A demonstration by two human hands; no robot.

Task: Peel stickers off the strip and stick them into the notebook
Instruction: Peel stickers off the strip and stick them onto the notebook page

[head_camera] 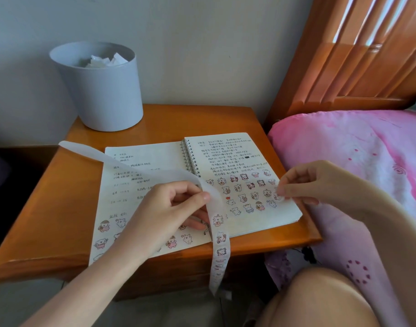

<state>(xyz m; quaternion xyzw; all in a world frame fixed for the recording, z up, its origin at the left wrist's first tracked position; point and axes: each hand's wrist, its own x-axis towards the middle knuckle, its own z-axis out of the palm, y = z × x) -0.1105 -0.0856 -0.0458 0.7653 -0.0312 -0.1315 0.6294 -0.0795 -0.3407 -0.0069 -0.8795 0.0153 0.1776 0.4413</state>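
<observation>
On notebook: handwriting unreadable; right hand pinches sticker.

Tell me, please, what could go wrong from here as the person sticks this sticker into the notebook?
1. The sticker pinched in the right hand looks slightly curled; it might fold onto itself or overlap neighbours in the crowded rows on the right page.
2. The strip held by the left hand dangles past the table edge, so it could snag or slip.

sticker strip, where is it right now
In the head view the sticker strip is pinched in the left hand over the open notebook, its tail hanging past the table's front edge.
</observation>
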